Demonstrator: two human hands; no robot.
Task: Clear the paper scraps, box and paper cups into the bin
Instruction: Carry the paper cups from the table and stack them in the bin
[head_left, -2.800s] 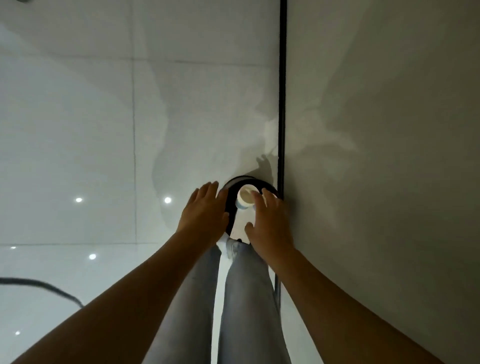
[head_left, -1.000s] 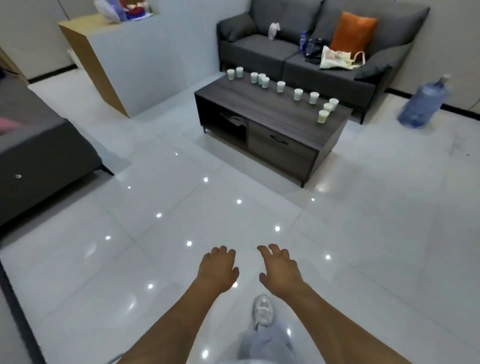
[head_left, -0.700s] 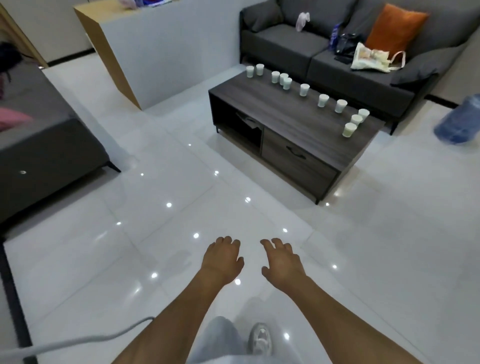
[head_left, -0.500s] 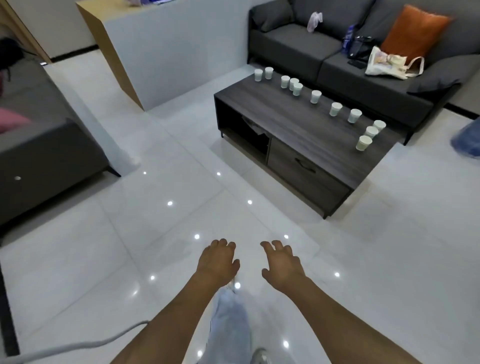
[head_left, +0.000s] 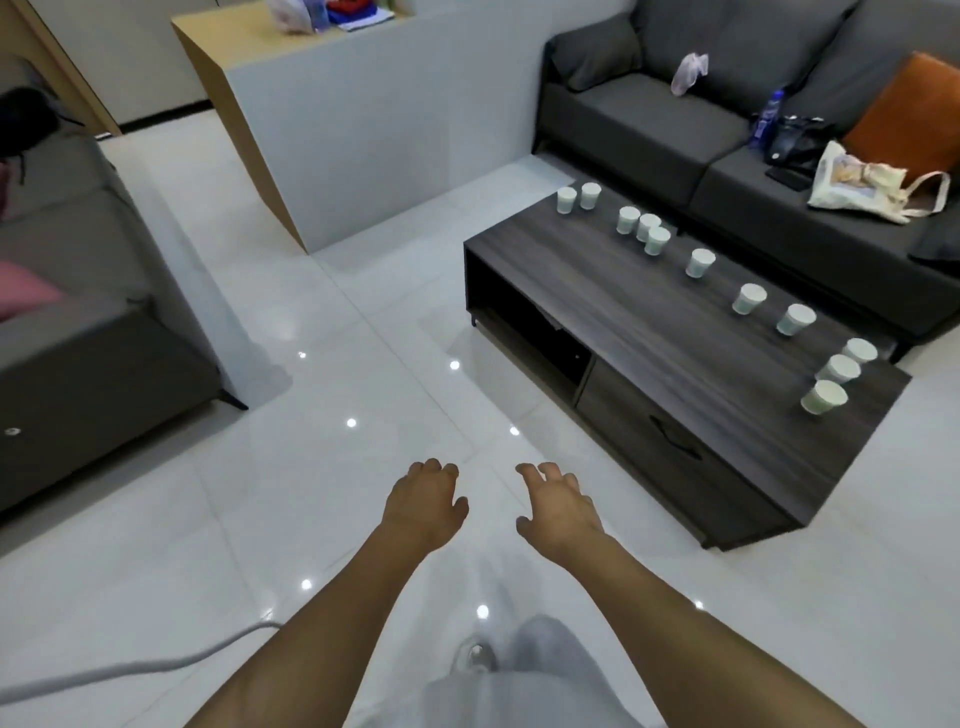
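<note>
Several pale paper cups (head_left: 700, 262) stand upright in a loose row along the far edge of a dark wooden coffee table (head_left: 649, 343), up and to the right. My left hand (head_left: 423, 501) and my right hand (head_left: 558, 506) are stretched out in front of me above the white floor, palms down, fingers loosely spread and holding nothing. Both hands are well short of the table. No bin, box or paper scraps show in this view.
A dark grey sofa (head_left: 727, 119) with an orange cushion, a tote bag (head_left: 857, 184) and a bottle stands behind the table. A white and wood counter (head_left: 332, 114) is at the back. Another grey sofa (head_left: 78, 312) is at the left. A pale cable (head_left: 130, 670) lies on the floor.
Earlier both hands were at a round black bin by the wall with a cup and a white piece. Since then the view turned to the room and the coffee table has come closer.
</note>
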